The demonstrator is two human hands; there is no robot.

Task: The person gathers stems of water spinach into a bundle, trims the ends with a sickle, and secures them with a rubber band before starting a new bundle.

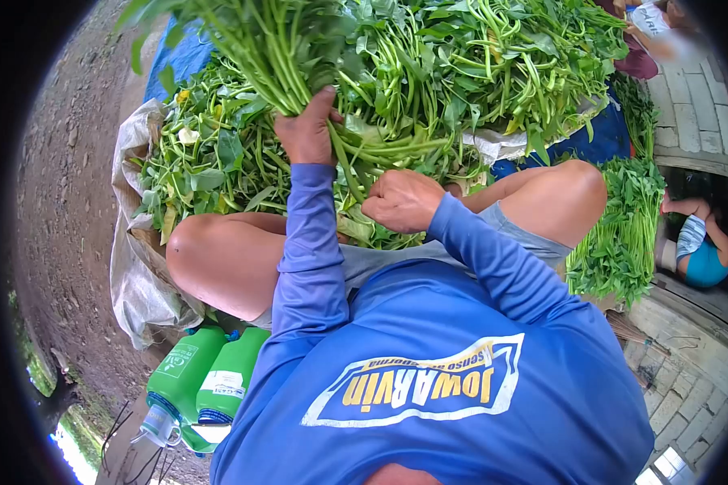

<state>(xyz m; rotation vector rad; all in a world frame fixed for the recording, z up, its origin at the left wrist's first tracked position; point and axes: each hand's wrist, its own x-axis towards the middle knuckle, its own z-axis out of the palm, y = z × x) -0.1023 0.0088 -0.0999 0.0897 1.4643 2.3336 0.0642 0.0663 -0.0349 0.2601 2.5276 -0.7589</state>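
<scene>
My left hand (pixel 307 133) is wrapped round the lower stems of a thick bunch of water spinach (pixel 271 56), whose leaves fan upward past the top edge. Close beside it, lower and to the right, my right hand (pixel 404 202) is closed in a fist. A few loose stems (pixel 348 166) run down from my left hand to the curled fingers of my right. Between and beyond my knees spreads a big heap of water spinach (pixel 477 73), with some yellowed leaves among the green.
A white woven sack (pixel 141 267) edges the heap at left. Blue tarp (pixel 611 133) shows beneath it. Green jugs (pixel 188 364) stand by my left knee. More bundled greens (pixel 623 218) lie at right. People sit beyond, one in a teal top (pixel 708 263).
</scene>
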